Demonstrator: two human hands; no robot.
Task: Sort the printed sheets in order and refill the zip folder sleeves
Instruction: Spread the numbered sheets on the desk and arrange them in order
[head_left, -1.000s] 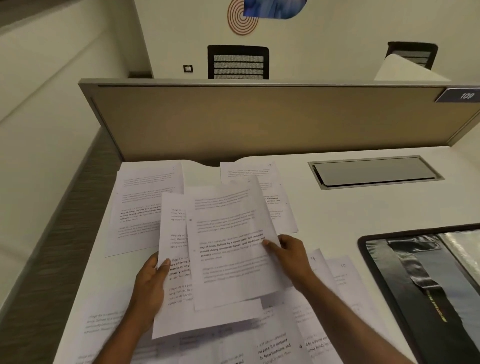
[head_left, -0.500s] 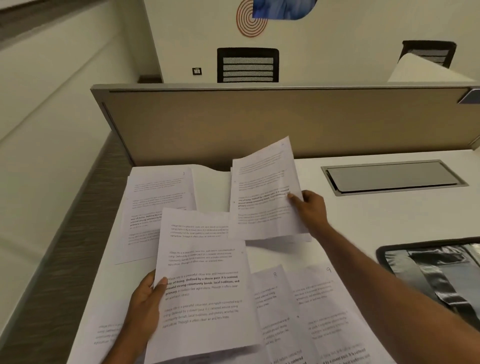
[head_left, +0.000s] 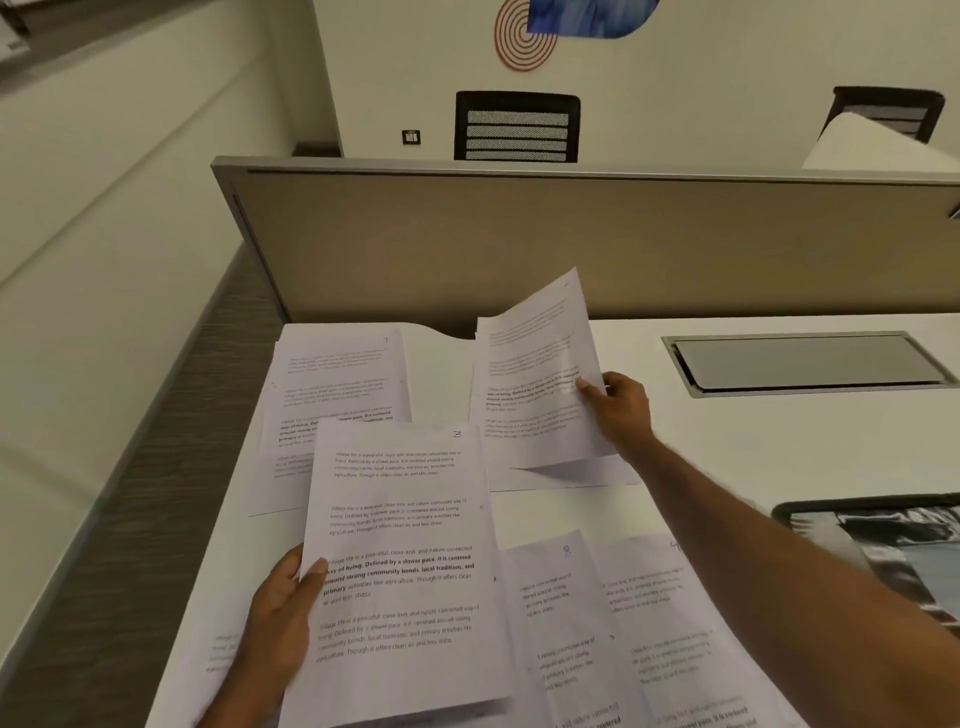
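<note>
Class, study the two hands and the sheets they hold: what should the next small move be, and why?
Probably the right hand should lower its raised sheet onto the far sheet lying beneath and let go. The raised sheet hangs tilted above that sheet, casting a shadow, while the left hand holds a near sheet waiting.

White sheets, black print; seemingly black folder

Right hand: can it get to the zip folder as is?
Probably yes: only bare desk lies between the right hand and the zip folder. But it holds a printed sheet, which it should set down first.
</note>
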